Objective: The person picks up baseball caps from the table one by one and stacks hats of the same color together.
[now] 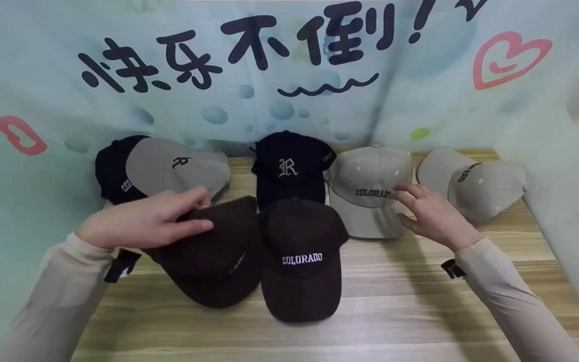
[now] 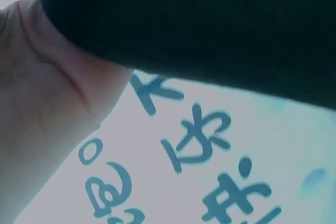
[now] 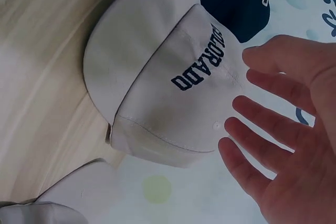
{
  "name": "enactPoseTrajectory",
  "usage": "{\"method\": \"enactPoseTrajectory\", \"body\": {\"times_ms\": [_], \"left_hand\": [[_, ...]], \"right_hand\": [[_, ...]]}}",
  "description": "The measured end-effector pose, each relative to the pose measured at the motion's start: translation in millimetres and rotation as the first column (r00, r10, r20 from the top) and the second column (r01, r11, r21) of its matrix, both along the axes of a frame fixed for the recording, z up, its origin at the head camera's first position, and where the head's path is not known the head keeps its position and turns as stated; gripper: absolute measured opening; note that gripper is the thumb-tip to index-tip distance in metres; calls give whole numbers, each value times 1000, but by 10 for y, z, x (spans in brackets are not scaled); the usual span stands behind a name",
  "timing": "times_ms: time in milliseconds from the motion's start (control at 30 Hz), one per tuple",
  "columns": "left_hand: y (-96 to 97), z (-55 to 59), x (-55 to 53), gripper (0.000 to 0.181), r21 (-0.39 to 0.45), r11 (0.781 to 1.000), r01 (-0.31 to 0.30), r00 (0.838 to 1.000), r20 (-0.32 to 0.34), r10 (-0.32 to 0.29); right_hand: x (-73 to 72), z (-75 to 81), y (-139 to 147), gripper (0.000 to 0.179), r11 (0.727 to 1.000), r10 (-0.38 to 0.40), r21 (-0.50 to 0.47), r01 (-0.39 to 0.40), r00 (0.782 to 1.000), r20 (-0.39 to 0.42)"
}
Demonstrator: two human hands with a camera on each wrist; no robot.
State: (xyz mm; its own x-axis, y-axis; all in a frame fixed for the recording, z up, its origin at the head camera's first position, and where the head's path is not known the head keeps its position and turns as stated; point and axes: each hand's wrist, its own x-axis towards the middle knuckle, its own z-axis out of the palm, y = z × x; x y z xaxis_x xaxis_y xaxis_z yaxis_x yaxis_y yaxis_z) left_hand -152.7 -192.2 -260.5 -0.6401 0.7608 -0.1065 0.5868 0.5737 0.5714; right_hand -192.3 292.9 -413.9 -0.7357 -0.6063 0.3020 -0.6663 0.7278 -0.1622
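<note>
My left hand (image 1: 141, 218) grips a dark brown baseball cap (image 1: 219, 251), thumb on its upper side and most fingers hidden behind it. In the left wrist view the cap's dark fabric (image 2: 199, 30) fills the top, against the palm. My right hand (image 1: 432, 213) is beside a beige COLORADO cap (image 1: 370, 176), holding nothing. Its fingers spread apart next to that cap in the right wrist view; whether they touch it I cannot tell. Another dark brown cap, lettered COLORADO (image 1: 302, 281), lies between the hands with its brim toward me.
At the back stand a navy cap (image 1: 289, 171) with an R and, on the left, a grey-and-navy cap (image 1: 169, 161). A second beige cap (image 1: 488, 191) lies tilted at the right. All are on a wood-grain table (image 1: 395, 322) before a printed pale cloth backdrop (image 1: 319, 115).
</note>
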Motion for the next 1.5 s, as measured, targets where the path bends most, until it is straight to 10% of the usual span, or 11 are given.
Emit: {"method": "enactPoseTrajectory", "body": {"times_ms": [333, 800, 1067, 1167, 1367, 1500], "left_hand": [[352, -146, -31, 18, 78, 977, 201, 975, 85, -207], [836, -476, -138, 17, 244, 910, 335, 879, 268, -395], [1065, -661, -257, 15, 280, 891, 358, 852, 293, -435], [1151, -738, -333, 14, 267, 905, 331, 871, 284, -402], [1256, -892, -512, 13, 158, 966, 204, 961, 154, -228], [1255, -982, -594, 12, 97, 985, 143, 981, 118, -154]], "right_hand": [[2, -47, -7, 39, 1000, 7, -9, -6, 1000, 18], [-21, -21, -2, 32, 998, 61, -27, -62, 997, -54], [2, -67, -23, 26, 1000, -7, 0, 7, 999, -41], [5, -71, -40, 23, 1000, -23, 9, 23, 999, -27], [-4, -77, -55, 21, 999, -29, 11, 30, 999, -26], [-7, -97, -61, 22, 999, -32, 21, 33, 999, -26]]}}
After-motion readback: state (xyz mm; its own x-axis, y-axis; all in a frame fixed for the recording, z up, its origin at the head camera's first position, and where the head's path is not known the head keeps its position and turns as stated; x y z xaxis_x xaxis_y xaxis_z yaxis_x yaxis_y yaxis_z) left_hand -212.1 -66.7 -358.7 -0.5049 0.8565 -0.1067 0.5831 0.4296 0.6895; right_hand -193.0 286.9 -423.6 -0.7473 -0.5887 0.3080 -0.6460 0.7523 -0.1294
